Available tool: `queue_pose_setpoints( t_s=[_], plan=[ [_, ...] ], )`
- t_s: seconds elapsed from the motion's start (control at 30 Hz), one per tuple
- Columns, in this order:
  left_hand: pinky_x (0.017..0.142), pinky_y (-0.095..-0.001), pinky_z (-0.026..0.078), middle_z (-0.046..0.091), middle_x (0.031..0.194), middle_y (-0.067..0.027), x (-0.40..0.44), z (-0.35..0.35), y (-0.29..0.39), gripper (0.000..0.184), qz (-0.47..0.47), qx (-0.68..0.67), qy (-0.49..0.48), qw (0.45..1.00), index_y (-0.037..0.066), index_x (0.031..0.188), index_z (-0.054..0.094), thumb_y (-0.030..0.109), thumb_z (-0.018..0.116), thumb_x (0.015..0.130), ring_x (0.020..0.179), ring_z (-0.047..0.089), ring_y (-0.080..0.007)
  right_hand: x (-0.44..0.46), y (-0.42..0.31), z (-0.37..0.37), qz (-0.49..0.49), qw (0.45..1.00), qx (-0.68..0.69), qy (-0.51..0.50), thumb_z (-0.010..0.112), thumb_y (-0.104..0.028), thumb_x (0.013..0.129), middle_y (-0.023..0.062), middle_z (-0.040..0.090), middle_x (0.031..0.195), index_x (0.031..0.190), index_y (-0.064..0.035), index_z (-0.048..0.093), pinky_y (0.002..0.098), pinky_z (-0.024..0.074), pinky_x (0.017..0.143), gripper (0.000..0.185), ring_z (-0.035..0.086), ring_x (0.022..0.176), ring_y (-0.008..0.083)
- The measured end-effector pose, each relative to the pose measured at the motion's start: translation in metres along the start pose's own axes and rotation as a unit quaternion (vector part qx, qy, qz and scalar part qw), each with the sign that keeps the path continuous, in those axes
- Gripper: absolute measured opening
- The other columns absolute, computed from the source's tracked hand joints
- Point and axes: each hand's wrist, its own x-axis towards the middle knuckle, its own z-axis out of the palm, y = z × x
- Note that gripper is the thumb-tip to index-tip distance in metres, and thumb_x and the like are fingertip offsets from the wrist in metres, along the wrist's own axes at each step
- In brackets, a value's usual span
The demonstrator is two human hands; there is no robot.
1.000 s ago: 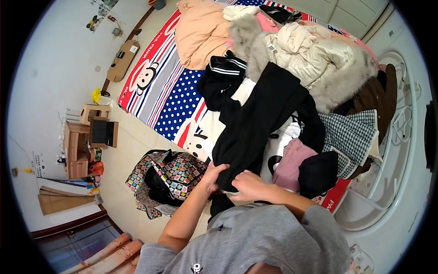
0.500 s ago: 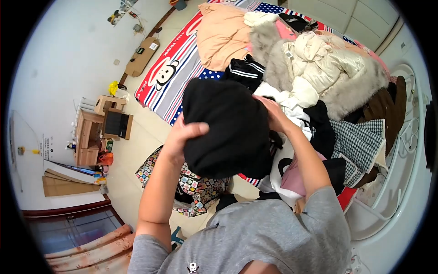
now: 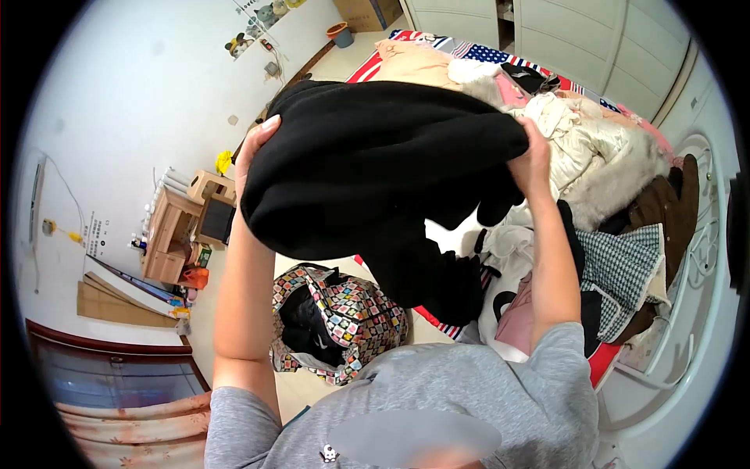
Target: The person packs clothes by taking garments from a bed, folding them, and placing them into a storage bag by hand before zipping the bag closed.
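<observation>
A black garment (image 3: 375,168) of thick cloth is stretched between my raised hands, its exact kind unclear. My left hand (image 3: 256,152) grips its left side, thumb on top and the other fingers hidden behind the cloth. At the right end, my right hand (image 3: 533,160) is closed around the other side. The lower part of the garment hangs down toward the bed's edge. Below it on the floor stands a colourful patterned bag (image 3: 351,316), its mouth open with dark clothing inside.
The bed carries a cream coat with fur trim (image 3: 601,148), a houndstooth garment (image 3: 625,270), a brown garment (image 3: 687,195) and a pink garment (image 3: 516,313). A white metal bed frame (image 3: 695,273) rises on the right. Small wooden furniture (image 3: 168,234) stands by the left wall.
My hands have moved farther apart and up, spreading the black garment from a bunched shape into a wide one. The patterned bag now shows more fully as the view shifted.
</observation>
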Motion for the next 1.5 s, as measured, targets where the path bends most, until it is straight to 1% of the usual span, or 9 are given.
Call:
queue_pose_setpoints(
  t_s=[0.33, 0.57, 0.6, 0.7, 1.03, 1.23, 1.3, 1.37, 1.5],
  plan=[
    [0.076, -0.0307, 0.049, 0.058, 0.097, -0.0148, -0.019, 0.012, -0.004, 0.049, -0.152, 0.127, 0.063, 0.978, -0.001, 0.105, 0.05, 0.031, 0.062, 0.071, 0.082, 0.059, -0.0214, 0.104, -0.088, -0.08, -0.161, 0.964, -0.106, 0.186, 0.058, -0.004, 0.071, 0.0127, 0.061, 0.079, 0.091, -0.0052, 0.055, 0.0303, 0.0451, 0.064, 0.02, 0.059, 0.073, 0.0273],
    [0.091, -0.0297, 0.037, 0.049, 0.114, -0.008, 0.002, -0.039, -0.04, 0.055, -0.016, 0.303, -0.017, 0.953, 0.006, 0.125, 0.034, 0.032, 0.055, 0.081, 0.102, 0.047, -0.0138, 0.165, -0.161, -0.08, -0.309, 0.907, -0.207, 0.198, 0.05, -0.001, 0.076, 0.0167, 0.06, 0.081, 0.095, -0.0044, 0.055, 0.0318, 0.0453, 0.064, 0.02, 0.059, 0.075, 0.0331],
    [0.091, -0.0304, 0.035, 0.049, 0.114, -0.0074, -0.001, -0.045, -0.041, 0.057, -0.027, 0.298, -0.011, 0.954, 0.007, 0.128, 0.032, 0.032, 0.055, 0.082, 0.102, 0.045, -0.0131, 0.162, -0.195, -0.072, -0.213, 0.967, -0.023, 0.136, 0.05, -0.03, 0.081, 0.0211, 0.057, 0.083, 0.084, -0.0014, 0.055, 0.038, 0.0429, 0.07, 0.029, 0.058, 0.082, 0.0271],
    [0.091, -0.0304, 0.035, 0.048, 0.116, -0.0069, -0.011, -0.071, -0.051, 0.064, -0.024, 0.306, -0.033, 0.951, 0.006, 0.129, 0.03, 0.033, 0.059, 0.079, 0.105, 0.046, -0.0146, 0.164, -0.235, -0.047, -0.344, 0.905, -0.199, 0.149, 0.046, -0.001, 0.069, 0.0196, 0.057, 0.078, 0.081, -0.0022, 0.054, 0.0382, 0.0426, 0.064, 0.014, 0.054, 0.075, 0.037],
    [0.102, -0.0346, 0.019, 0.021, 0.134, -0.0219, -0.036, -0.088, -0.127, 0.118, 0.147, 0.503, -0.105, 0.846, -0.001, 0.133, 0.008, 0.033, 0.082, 0.047, 0.125, 0.021, -0.0313, 0.182, -0.325, -0.008, -0.366, 0.908, -0.177, 0.105, 0.046, -0.003, 0.07, 0.0222, 0.056, 0.074, 0.079, 0.0001, 0.053, 0.0405, 0.0416, 0.061, 0.012, 0.053, 0.074, 0.0387],
    [0.084, -0.0321, 0.04, 0.053, 0.106, -0.0164, -0.012, -0.046, -0.1, 0.075, 0.257, 0.39, 0.079, 0.881, -0.004, 0.121, 0.032, 0.013, 0.074, 0.061, 0.098, 0.052, -0.0263, 0.168, -0.373, 0.012, -0.403, 0.896, -0.158, 0.097, 0.048, -0.006, 0.07, 0.0241, 0.054, 0.073, 0.079, 0.0016, 0.053, 0.041, 0.0411, 0.059, 0.013, 0.052, 0.071, 0.0403],
    [0.084, -0.031, 0.041, 0.054, 0.106, -0.0145, -0.007, -0.05, -0.086, 0.054, 0.072, 0.203, 0.153, 0.964, -0.004, 0.12, 0.035, 0.009, 0.061, 0.075, 0.095, 0.054, -0.0252, 0.165, -0.364, 0.012, -0.473, 0.86, -0.152, 0.121, 0.05, -0.009, 0.07, 0.0242, 0.054, 0.072, 0.08, 0.0012, 0.054, 0.0405, 0.0414, 0.059, 0.014, 0.052, 0.071, 0.0401],
    [0.089, -0.0322, 0.039, 0.051, 0.112, -0.0111, -0.011, -0.057, -0.065, 0.038, 0.021, -0.159, 0.164, 0.973, 0.001, 0.118, 0.043, 0.024, 0.043, 0.087, 0.102, 0.05, -0.0217, 0.151, -0.35, 0.008, -0.418, 0.9, -0.107, 0.06, 0.052, -0.011, 0.072, 0.0243, 0.055, 0.072, 0.082, 0.0003, 0.054, 0.0404, 0.0416, 0.065, 0.015, 0.054, 0.074, 0.0383],
    [0.093, -0.0334, 0.037, 0.051, 0.115, -0.0069, -0.035, -0.081, -0.017, 0.042, 0.15, -0.21, 0.104, 0.961, 0.008, 0.118, 0.044, 0.034, 0.043, 0.086, 0.104, 0.048, -0.0217, 0.117, -0.248, 0.018, -0.353, 0.928, -0.105, -0.051, 0.049, 0.003, 0.068, 0.0168, 0.057, 0.076, 0.087, 0.0001, 0.053, 0.0307, 0.0436, 0.066, 0.02, 0.057, 0.073, 0.0298]
  ],
)
